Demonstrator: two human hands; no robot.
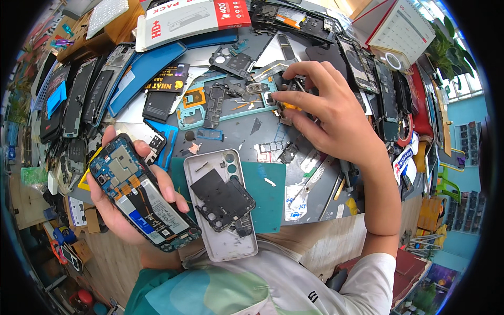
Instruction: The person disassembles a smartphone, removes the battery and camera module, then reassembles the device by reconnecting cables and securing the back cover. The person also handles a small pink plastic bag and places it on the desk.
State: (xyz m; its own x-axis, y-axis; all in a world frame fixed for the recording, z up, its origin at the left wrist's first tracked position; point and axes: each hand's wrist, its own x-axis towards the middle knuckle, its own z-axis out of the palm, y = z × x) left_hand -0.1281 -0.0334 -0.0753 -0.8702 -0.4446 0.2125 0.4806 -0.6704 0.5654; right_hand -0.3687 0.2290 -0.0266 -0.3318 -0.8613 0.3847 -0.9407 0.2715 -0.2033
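Observation:
My left hand holds an opened smartphone, tilted, its blue circuit board and battery facing up. My right hand hovers over or touches small metal and orange parts at a light-blue phone frame, index finger extended and thumb apart; anything under the fingertips is partly hidden. Beside the left hand, a pale phone back cover carries a black plastic inner plate with camera openings. It lies over the edge of a teal mat.
Phone housings, blue screens or panels and a white-and-red box crowd the left and back. A desk calendar stands back right above more phone parts. Tweezers and thin tools lie near the front edge at right.

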